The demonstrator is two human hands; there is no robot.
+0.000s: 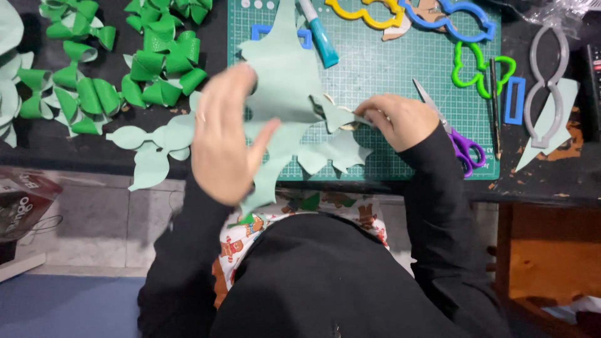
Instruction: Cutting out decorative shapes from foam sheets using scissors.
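pale mint sheet, gridded green mat

Mat centre free; scissors right, green bows left.

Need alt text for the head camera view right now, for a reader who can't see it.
Seen from above, a person's left hand holds up a ragged sheet of pale green material while the right hand pinches a small cut piece over a green cutting mat. Purple-handled scissors, coloured plastic templates and bright green bows lie around.
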